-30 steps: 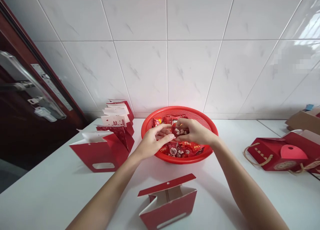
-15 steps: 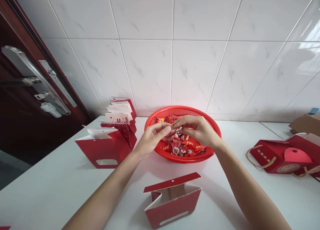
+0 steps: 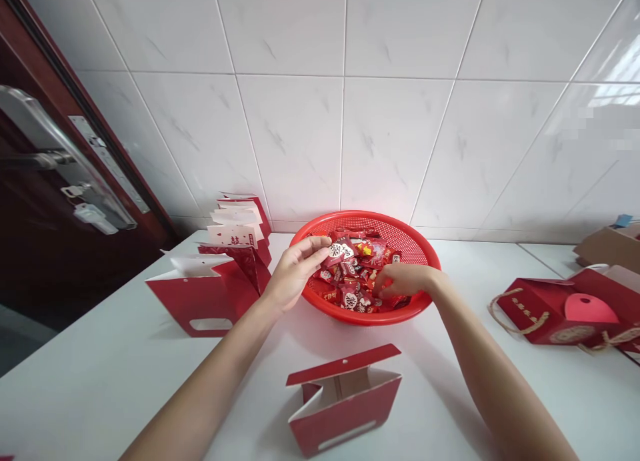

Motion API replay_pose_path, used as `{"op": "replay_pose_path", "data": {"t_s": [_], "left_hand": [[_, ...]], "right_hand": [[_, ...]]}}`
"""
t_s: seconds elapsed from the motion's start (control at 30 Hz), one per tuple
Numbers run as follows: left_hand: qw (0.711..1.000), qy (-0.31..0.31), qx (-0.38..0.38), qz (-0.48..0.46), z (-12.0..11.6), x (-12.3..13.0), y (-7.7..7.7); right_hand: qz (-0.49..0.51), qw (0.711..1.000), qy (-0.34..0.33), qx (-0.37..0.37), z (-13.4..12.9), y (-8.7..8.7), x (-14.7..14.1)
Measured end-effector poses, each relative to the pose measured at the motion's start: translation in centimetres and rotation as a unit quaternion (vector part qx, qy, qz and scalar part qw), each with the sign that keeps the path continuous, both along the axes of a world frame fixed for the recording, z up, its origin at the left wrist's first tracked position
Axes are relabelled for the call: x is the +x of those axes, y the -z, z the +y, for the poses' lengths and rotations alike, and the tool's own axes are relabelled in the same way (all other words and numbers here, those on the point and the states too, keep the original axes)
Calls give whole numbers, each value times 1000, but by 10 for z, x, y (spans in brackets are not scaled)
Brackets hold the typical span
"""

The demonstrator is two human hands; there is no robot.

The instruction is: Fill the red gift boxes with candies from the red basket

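Pinched between the thumb and fingers of my left hand (image 3: 295, 271) are red-wrapped candies (image 3: 337, 251) with white lettering, held over the left part of a red plastic basket (image 3: 373, 319). Inside the basket lies a pile of wrapped candies (image 3: 357, 297), mostly red. My right hand (image 3: 407, 279) reaches into the right side of the pile, its fingers curled downward and drawn together. Whatever its fingertips grip is hidden. In front of the basket stands a red paper gift box (image 3: 350, 407), its top open and its inside showing.
Left of the basket, several red gift boxes (image 3: 193, 301) stand open in a row. Red boxes with rope handles (image 3: 555, 314) sit at the right, near a brown cardboard box (image 3: 607, 247). A tiled wall (image 3: 290, 141) backs the white table (image 3: 125, 381); a dark door (image 3: 45, 241) is at left.
My hands were together over the basket and have parted. The left moved slightly left and down with the candies; the right dropped to the right, into the pile.
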State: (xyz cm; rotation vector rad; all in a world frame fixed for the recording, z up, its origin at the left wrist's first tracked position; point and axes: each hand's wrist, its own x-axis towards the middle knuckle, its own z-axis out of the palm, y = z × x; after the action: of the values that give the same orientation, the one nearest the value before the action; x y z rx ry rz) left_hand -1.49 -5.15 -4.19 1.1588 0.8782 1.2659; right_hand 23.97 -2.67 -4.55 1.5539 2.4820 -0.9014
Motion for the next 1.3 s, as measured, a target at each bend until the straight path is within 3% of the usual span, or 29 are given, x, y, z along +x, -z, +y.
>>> {"op": "replay_pose_path", "data": {"t_s": [0.23,0.37,0.5,0.6,0.93,1.07,1.17,1.23,1.3], "left_hand": [[1000,14,1,-18,1,0,2],[1000,-14,8,11,2,0,5],[993,-44,55,90,1,3,6],[986,-39,83,136,0,4,6],[989,19,85,118,-1,3,5],[991,11,82,102,-2,4,4],[995,-7,68,72,-2,5,5],[996,-24,61,57,-1,5,7],[997,-36,55,40,0,5,8]], "right_hand": [[1,1000,6,11,1,4,0],[77,994,10,81,-1,-8,2],[264,949,1,171,-15,-28,-4],[337,916,-17,217,-30,-37,-17],[319,882,-80,338,-36,-18,-50],[370,878,-67,298,-40,-29,-42],[399,877,13,265,-32,-36,-25],[357,902,53,236,-18,-36,-15],[250,950,34,182,-4,-32,-13]]}}
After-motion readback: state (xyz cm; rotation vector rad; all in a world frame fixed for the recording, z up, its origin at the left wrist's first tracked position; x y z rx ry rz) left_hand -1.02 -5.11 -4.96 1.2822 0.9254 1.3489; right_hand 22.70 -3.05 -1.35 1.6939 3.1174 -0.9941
